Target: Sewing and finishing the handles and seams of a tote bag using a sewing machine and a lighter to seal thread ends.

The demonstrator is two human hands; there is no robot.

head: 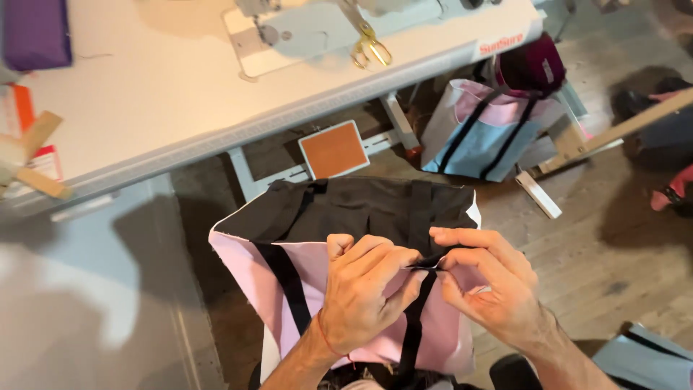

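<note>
Two bare hands point(426, 285) and forearms without sleeves, a thin red string bracelet point(326, 339) round the left wrist.

Ahead of me stands a white bench point(180, 94) with a sewing machine base point(317, 32) set into it, and gold-handled scissors point(369, 45) lie on that base. A purple cloth point(35, 32) sits at the bench's far left corner. Beneath the bench I see an orange foot pedal point(333, 149). A finished pink and blue bag point(485, 130) with black straps rests on the wooden floor point(606, 245), with a maroon bundle point(533, 66) above it.
</note>
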